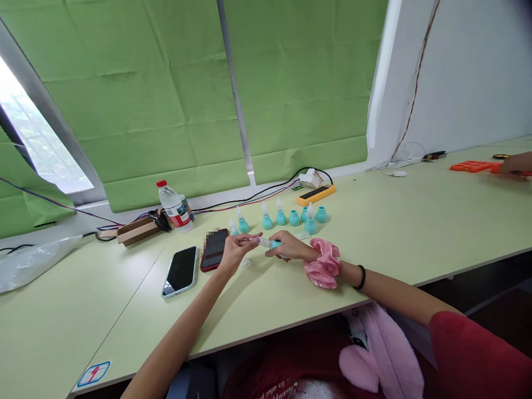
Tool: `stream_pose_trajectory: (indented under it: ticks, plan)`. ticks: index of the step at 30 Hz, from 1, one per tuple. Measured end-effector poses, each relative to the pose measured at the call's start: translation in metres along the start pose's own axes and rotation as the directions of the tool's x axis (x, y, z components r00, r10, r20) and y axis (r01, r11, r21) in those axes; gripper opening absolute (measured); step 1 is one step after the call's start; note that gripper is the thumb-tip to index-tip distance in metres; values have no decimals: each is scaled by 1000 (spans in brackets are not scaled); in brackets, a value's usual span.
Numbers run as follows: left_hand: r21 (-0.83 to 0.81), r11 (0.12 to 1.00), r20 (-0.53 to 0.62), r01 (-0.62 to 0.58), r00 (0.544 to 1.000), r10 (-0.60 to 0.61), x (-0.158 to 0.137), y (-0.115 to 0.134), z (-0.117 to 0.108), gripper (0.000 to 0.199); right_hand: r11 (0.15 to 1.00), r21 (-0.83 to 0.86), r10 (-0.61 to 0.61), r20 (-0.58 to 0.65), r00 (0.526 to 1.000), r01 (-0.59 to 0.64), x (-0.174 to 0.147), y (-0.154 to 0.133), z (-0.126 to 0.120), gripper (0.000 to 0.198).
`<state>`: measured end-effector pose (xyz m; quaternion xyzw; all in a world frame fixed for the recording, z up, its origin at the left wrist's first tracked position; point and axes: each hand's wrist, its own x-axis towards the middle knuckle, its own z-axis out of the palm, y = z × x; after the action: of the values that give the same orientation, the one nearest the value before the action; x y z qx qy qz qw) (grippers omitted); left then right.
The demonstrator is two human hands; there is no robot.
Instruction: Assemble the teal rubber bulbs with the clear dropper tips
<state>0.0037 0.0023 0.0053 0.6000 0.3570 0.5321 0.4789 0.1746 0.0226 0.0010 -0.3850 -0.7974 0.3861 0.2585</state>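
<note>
My right hand (291, 245) is closed around the teal bulb of a nasal aspirator (274, 244), holding it sideways above the table. The fingers of my left hand (236, 252) pinch the clear nozzle (263, 241) at its other end. Whether nozzle and bulb are fully joined is too small to tell. Behind my hands stand several teal bulbs; some carry clear pointed nozzles, like this aspirator (266, 219), and others are bare, like this bulb (321, 215). A small clear piece (246, 262) lies below my hands, and another clear part (303, 235) lies beyond my right wrist.
Left of my hands lie a red-cased phone (215, 249) and a light-cased phone (180, 271). A water bottle (174, 208), an open cardboard box (137, 231) and a yellow power strip (316, 195) sit further back. Another person's hand (517, 164) is beside an orange object (474, 166) at far right.
</note>
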Motion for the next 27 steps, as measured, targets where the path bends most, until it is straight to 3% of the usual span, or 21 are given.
stream_pose_trajectory:
  ticks: [7, 16, 27]
  plan:
    - [-43, 999, 40, 6, 999, -4, -1, 5, 1, 24, 966, 253, -3, 194, 981, -47, -1, -4, -3, 25]
    - [-26, 997, 67, 76, 995, -75, -1, 7, 1, 25, 934, 336, 2, 334, 943, -121, -3, -9, -9, 23]
    - [-127, 989, 117, 75, 991, -60, -5, 11, 4, 24, 842, 484, -60, 524, 849, -239, -5, -7, -9, 20]
